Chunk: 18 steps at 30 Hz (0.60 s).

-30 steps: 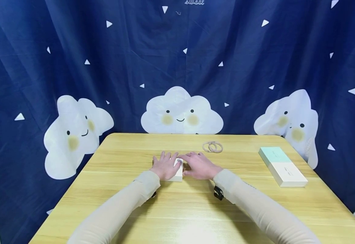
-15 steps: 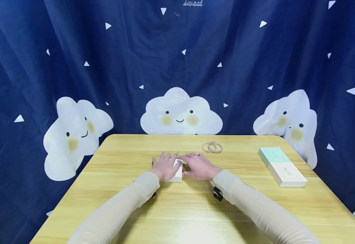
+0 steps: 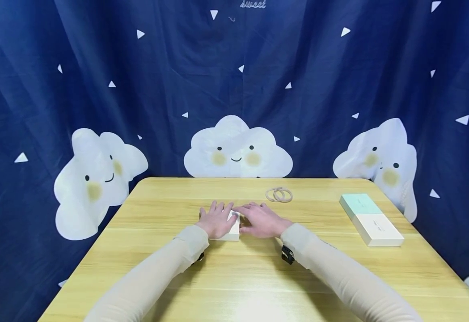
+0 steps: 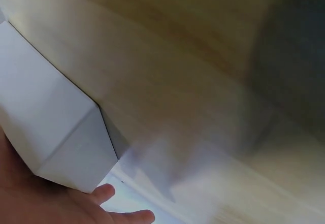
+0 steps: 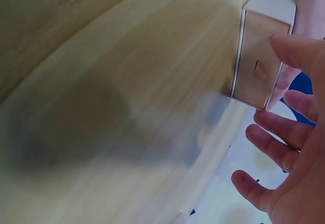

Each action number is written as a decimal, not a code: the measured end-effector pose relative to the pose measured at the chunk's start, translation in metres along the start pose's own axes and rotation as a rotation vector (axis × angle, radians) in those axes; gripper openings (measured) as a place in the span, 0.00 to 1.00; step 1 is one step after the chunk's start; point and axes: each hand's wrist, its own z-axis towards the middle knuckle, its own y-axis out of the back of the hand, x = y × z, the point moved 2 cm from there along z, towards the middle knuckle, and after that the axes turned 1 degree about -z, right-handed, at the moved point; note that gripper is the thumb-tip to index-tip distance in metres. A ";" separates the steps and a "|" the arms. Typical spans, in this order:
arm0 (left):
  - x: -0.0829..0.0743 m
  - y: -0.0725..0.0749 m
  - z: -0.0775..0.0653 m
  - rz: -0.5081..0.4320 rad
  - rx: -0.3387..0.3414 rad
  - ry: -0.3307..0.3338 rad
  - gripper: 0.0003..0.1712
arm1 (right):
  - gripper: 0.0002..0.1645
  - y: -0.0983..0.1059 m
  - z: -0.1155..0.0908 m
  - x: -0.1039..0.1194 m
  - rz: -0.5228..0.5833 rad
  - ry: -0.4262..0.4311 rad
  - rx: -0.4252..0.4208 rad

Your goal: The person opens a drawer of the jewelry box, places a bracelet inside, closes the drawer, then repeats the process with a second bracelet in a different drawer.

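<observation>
A small white drawer box (image 3: 233,232) lies on the wooden table in front of the person. The left hand (image 3: 216,222) rests palm down over its top, fingers spread straight away from the body; the box's white side (image 4: 51,97) shows beside that hand in the left wrist view. At the box's right end is the right hand (image 3: 261,222), loosely bent. Seen from the right wrist, the end is a brownish drawer front (image 5: 256,43) with a small slit and tab. The right thumb overlaps this face above the tab, and the index fingertip is at the box's corner.
Two overlapping pinkish-beige rings (image 3: 292,195) lie toward the back of the table. A flat box, half mint green and half white (image 3: 379,229), lies along the right side. Behind the table hangs a dark blue curtain (image 3: 166,58) with cloud faces.
The view shifts slightly, moving the scene a little to the left. Both hands keep their places at the white drawer box.
</observation>
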 end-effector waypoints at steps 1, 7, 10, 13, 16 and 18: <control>0.001 -0.001 0.001 0.000 0.003 0.000 0.40 | 0.43 0.001 0.000 0.000 0.005 0.001 0.005; 0.003 -0.001 0.004 0.003 0.012 -0.010 0.41 | 0.42 0.003 -0.002 0.000 0.029 -0.005 0.032; 0.003 -0.001 0.004 0.008 0.005 -0.015 0.42 | 0.43 0.003 -0.003 -0.001 0.041 -0.011 0.044; 0.004 0.000 0.005 0.006 -0.004 -0.023 0.41 | 0.46 0.003 -0.003 -0.001 0.057 -0.014 0.055; 0.004 0.003 0.005 0.001 -0.018 -0.034 0.41 | 0.50 0.002 -0.002 -0.001 0.071 -0.021 0.064; 0.004 0.005 0.006 0.000 -0.028 -0.038 0.41 | 0.52 0.001 -0.002 -0.001 0.073 -0.024 0.068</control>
